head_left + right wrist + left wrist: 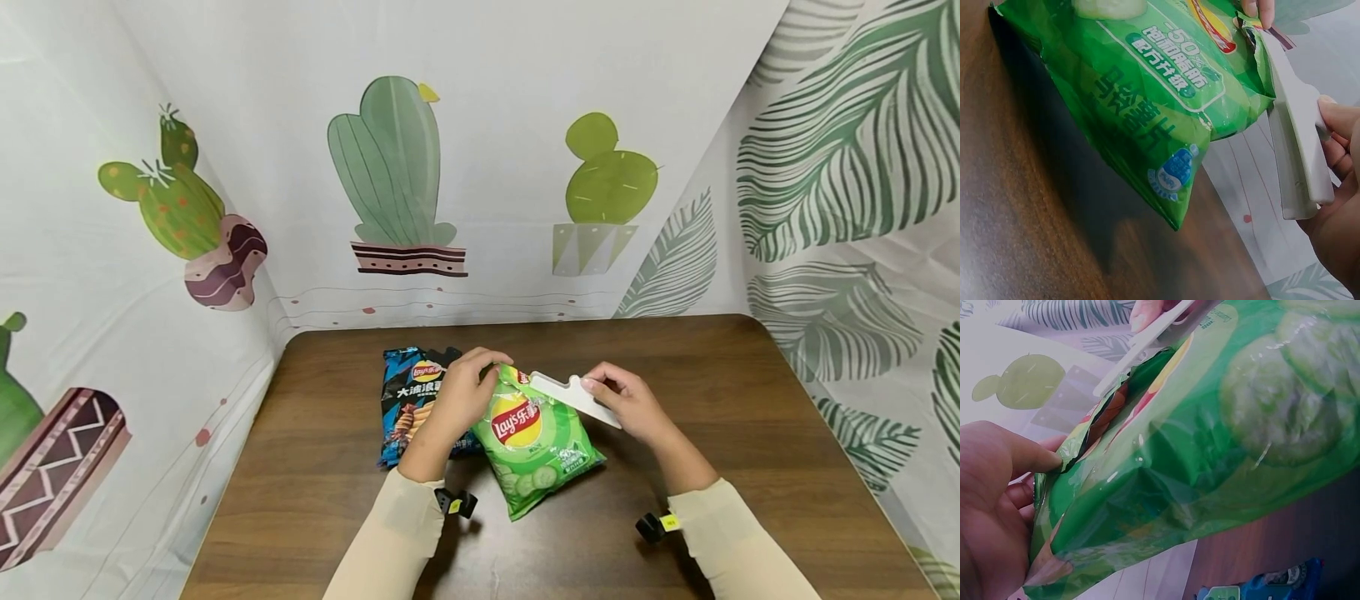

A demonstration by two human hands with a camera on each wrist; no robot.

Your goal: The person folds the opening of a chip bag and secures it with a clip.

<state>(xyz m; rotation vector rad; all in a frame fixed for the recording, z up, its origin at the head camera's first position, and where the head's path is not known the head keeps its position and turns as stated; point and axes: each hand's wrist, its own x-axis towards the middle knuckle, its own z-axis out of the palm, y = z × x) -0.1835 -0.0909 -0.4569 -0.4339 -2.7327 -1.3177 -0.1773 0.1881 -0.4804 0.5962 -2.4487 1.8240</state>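
Over the table, a green Lay's potato chip bag (536,457) stands tilted, its printed front facing me. The left hand (459,398) pinches its top left corner between thumb and fingers. In the left wrist view a dark gap shows along the bag's top edge (1094,422). My right hand (628,407) grips the lower right end of a long white bag clip (573,393). The clip's far end lies along the bag's top edge, and in the right wrist view its long channel (1294,162) sticks out past the bag's side.
A blue and black Lay's chip bag (405,400) lies at the left, partly hidden by the left hand and green bag. A small black object (445,357) is beside its top. The brown wooden table (315,533) ends at a printed cloth (510,167) behind.
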